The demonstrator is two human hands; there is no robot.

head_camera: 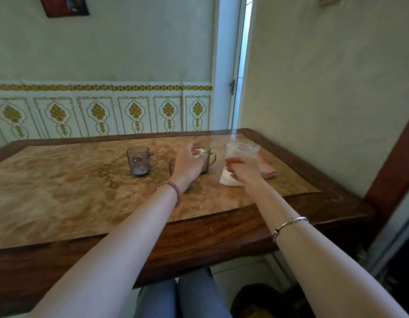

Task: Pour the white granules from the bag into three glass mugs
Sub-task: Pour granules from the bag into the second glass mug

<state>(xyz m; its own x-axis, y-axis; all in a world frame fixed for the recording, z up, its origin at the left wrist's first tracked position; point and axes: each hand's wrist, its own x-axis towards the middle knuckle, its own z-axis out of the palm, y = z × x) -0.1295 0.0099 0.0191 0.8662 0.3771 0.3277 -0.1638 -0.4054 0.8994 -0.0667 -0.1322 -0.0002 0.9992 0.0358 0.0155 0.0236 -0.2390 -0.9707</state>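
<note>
Granules lie white in the bottom corner of the clear plastic bag [239,161], which stands on the table [61,180] at the right, just in front of a folded pink cloth [267,169]. Head view, the only one: the right hand [242,168] grips the bag at its middle, fingers curled round the plastic. The left hand [189,162] hovers above the far right mug [207,160], fingers curled over something white at the rim; whether it pinches granules I cannot tell. The left mug [139,160] already holds a pale layer at its bottom. The middle mug [172,167] is mostly hidden behind the left wrist.

Judging by this, the second or third filling is under way. Next comes another careful portion, kept over a rim so nothing spills.

A red sticker on the left mug carries white marks, too small to read.
</note>
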